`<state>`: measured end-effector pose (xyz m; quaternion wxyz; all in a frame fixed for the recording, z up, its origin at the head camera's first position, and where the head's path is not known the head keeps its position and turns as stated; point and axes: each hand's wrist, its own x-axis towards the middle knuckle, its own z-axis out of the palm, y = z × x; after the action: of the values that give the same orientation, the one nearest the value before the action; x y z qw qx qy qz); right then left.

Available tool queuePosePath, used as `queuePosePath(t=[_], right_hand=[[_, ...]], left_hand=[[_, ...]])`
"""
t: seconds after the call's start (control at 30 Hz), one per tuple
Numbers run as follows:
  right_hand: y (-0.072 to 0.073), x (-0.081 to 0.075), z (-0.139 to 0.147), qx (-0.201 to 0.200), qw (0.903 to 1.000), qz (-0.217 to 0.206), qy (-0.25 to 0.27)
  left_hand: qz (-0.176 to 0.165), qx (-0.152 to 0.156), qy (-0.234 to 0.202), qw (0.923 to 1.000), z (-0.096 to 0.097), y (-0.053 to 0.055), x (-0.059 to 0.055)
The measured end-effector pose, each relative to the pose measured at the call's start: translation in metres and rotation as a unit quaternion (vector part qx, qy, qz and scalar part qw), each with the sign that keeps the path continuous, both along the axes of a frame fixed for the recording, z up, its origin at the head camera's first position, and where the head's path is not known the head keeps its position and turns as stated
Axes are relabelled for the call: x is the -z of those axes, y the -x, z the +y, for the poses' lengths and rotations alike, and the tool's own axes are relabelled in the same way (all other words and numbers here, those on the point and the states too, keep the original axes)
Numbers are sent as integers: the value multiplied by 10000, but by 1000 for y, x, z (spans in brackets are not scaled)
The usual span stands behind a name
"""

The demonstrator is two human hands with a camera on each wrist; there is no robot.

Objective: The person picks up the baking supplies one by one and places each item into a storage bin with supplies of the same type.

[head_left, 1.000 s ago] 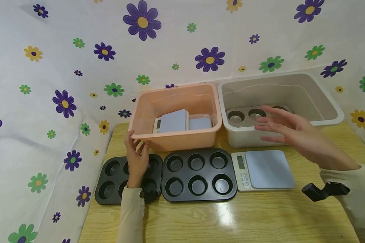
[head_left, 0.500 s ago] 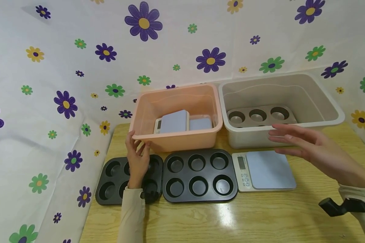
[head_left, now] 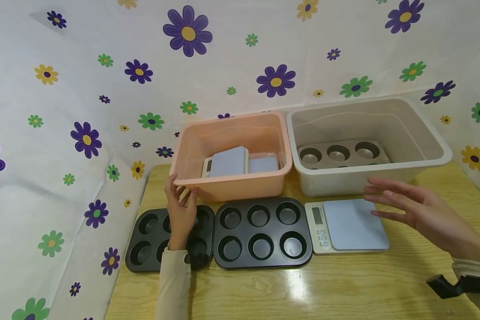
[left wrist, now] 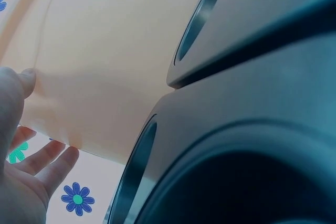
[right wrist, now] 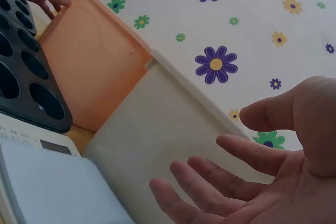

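Note:
My left hand [head_left: 181, 215] holds the near left corner of the peach plastic bin [head_left: 240, 187]. In the left wrist view its thumb [left wrist: 27, 83] lies on the front wall, with the fingers round the side. Two kitchen scales sit in that bin, one [head_left: 229, 162] tilted over the other [head_left: 263, 165]. My right hand [head_left: 422, 211] hovers with spread fingers, holding nothing, near the front of the grey-beige bin [head_left: 344, 182]. Below and left of it, a kitchen scale [head_left: 357, 226] with a pale blue platform lies on the table.
A black muffin pan [head_left: 245, 232] lies left of the scale, with another black muffin pan [head_left: 155, 238] beyond it, partly under my left forearm. Inside the grey-beige bin is a brownish muffin pan [head_left: 324, 161]. A flowered cloth [head_left: 232, 58] hangs behind the wooden table [head_left: 260, 293].
My right hand has moved right and down, from in front of the grey-beige bin's opening to beside the scale. The left hand keeps its place at the peach bin's corner.

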<state>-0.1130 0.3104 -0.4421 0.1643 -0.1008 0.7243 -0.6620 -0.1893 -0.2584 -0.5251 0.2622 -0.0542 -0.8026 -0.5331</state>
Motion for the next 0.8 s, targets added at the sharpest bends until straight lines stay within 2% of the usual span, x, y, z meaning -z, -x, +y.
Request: queuePosePath(t=[0.07,0.13,0.27,0.33,0.8], right_hand=[[-2,5,1,89,9999,20,-112],[-5,10,2,276,9986,56,-453],[-11,21,1,691,9866,258,-1453],[-13,26,1,829,9799,302,-1786],[-23,54,8,1217,9693,319,-2114]], left_hand=[[17,12,4,10000,0,0,-1],[37,36,-2,10000,0,0,-1],[51,48,-4,10000,-1,-1,-2],[51,58,-25,10000,-1,-1,-2],[57,73,-49,9999,-1,-1,0]])
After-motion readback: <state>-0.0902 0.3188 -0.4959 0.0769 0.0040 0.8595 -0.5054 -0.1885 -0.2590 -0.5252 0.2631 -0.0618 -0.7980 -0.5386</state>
